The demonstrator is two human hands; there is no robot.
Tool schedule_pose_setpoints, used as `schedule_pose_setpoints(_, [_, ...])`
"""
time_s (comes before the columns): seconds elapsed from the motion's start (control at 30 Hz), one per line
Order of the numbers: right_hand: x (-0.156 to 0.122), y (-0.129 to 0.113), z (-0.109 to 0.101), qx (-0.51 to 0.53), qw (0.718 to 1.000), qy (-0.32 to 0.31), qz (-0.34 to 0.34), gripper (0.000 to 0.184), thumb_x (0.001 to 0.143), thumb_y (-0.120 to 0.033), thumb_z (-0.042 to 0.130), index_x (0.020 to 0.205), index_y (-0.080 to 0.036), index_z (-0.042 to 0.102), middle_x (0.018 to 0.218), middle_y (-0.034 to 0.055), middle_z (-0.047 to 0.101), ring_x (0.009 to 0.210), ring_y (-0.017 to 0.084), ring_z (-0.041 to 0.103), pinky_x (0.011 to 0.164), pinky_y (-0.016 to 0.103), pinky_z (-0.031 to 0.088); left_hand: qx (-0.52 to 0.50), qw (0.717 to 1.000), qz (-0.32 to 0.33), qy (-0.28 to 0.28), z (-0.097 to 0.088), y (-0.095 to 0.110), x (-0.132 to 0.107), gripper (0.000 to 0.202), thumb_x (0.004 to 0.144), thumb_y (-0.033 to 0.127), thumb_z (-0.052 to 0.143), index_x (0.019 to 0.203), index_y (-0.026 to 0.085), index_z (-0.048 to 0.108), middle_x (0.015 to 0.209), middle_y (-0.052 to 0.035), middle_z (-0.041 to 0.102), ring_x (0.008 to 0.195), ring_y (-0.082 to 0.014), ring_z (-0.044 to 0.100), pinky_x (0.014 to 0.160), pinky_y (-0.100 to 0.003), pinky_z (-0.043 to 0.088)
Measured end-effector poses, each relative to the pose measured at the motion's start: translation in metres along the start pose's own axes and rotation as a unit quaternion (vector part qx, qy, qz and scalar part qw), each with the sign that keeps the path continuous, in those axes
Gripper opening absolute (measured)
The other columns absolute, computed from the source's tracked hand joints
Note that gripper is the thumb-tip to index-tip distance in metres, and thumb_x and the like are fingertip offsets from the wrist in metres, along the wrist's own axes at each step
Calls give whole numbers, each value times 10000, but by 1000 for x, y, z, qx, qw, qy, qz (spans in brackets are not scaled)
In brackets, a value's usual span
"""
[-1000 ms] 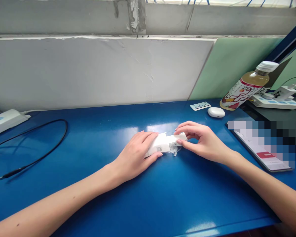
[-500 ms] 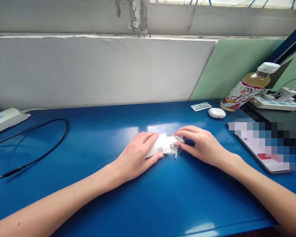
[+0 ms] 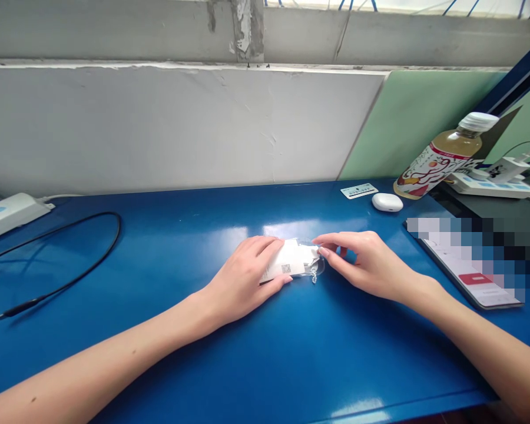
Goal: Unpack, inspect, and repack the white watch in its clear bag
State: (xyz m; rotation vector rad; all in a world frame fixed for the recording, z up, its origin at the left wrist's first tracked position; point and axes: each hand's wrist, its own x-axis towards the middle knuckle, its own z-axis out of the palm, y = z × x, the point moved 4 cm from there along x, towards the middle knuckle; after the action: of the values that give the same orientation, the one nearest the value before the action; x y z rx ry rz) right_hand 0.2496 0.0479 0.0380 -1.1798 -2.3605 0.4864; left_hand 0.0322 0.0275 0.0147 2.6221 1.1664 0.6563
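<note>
Left hand (image 3: 246, 274) closed over white packet (image 3: 294, 254), pressing it to the blue tabletop (image 3: 247, 359); square printed code (image 3: 285, 268) shows beside the thumb tip. Right hand (image 3: 371, 262) half curled, thumb and forefinger at the packet's right end; cannot tell whether they grip it. Beyond right hand: card (image 3: 359, 190), printed line illegible; bottle (image 3: 441, 156), red-banded label, lettering too small. Right of it: phone (image 3: 448, 256), screen partly pixelated.

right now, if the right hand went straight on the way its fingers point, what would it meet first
Most likely the white tab at the end of the white packet: the right hand has its fingertips right by it, touching or just short, I can't tell. Beyond lies the left hand.
</note>
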Motion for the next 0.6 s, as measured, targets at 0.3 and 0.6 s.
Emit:
schedule_pose_setpoints(0.3, [-5,-12,14,130,990,-55,-2,517,933,-194,519,1447,-177,462,1074,75,763,721,162,657,615,281,521,8,1000,0,0,0,0,-2,444,980,378,566,1351,146,492,1344,-155,580,1241,-310,531,1054,-485,450])
schedule_pose_setpoints(0.6, [-3,-9,14,132,986,-103,-26,656,902,-133,543,1525,-230,362,1124,63,752,685,142,622,591,253,504,54,998,-9,-30,4,0,0,481,1017,402,464,1404,117,458,1417,-200,536,1339,-353,476,1133,-595,357])
